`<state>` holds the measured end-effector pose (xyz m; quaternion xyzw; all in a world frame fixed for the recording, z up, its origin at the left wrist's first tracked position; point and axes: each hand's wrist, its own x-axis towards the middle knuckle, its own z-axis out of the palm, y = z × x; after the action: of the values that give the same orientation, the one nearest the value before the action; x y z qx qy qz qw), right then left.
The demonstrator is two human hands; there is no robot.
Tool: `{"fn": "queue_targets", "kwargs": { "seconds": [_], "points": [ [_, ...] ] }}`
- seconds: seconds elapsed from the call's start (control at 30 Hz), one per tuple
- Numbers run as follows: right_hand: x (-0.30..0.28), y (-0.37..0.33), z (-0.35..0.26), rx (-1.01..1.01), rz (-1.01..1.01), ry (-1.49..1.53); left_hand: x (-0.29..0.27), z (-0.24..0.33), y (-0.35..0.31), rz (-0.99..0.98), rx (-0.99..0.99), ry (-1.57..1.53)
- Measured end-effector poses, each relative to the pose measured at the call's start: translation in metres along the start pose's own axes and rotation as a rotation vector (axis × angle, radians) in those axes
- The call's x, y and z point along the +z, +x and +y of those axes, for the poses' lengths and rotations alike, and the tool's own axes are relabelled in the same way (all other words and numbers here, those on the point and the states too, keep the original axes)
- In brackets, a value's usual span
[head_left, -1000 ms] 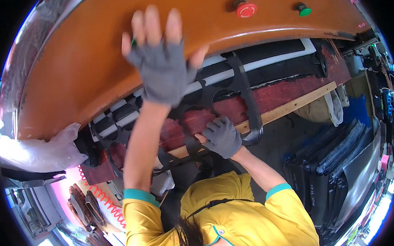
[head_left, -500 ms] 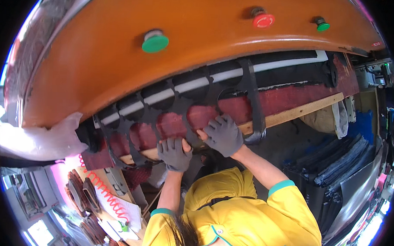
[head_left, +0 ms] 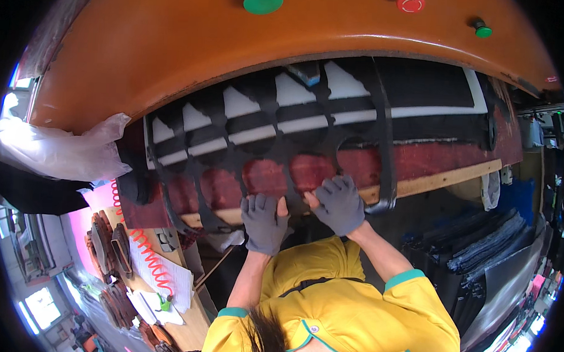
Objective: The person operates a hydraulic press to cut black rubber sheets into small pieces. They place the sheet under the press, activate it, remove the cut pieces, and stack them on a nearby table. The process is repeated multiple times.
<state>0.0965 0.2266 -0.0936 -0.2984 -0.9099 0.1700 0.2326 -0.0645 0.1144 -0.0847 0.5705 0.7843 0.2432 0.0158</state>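
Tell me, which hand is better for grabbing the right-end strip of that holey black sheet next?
Probably the right hand: it is nearer the strip, just left of it. The left hand is farther left, with the right hand between.

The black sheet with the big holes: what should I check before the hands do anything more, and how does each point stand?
1. Both hands at the near edge of the black sheet: ok, left hand and right hand.
2. Firm grip: cannot tell; fingertips are hidden.
3. Thumbs covered: not ok; bare tips show beyond the grey gloves.
4. Hands off the large green button and red button: ok.
5. Sheet wholly on the red board: not ok; its right-hand strip reaches past the wooden edging.
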Motion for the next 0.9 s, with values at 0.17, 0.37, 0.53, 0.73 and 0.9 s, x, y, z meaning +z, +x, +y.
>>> {"fn": "queue_targets", "kwargs": {
  "seconds": [0.17, 0.37, 0.53, 0.73, 0.9],
  "points": [
    [-0.031, 0.014, -0.002, 0.003, 0.277, 0.129, -0.012, 0.019, 0.022, 0.189, 0.028, 0.021],
    [-0.030, 0.126, 0.028, 0.160, 0.207, -0.161, 0.008, 0.014, 0.077, 0.161, 0.069, 0.238],
    [-0.031, 0.122, 0.023, 0.203, -0.018, -0.005, 0.009, 0.017, 0.035, 0.121, 0.053, 0.172],
    [-0.025, 0.095, -0.003, 0.182, 0.053, 0.115, -0.004, 0.021, -0.003, 0.127, 0.020, 0.138],
    [-0.019, 0.087, -0.004, 0.192, 0.132, 0.222, 0.000, 0.013, -0.015, 0.105, 0.053, 0.230]
  ]
}}
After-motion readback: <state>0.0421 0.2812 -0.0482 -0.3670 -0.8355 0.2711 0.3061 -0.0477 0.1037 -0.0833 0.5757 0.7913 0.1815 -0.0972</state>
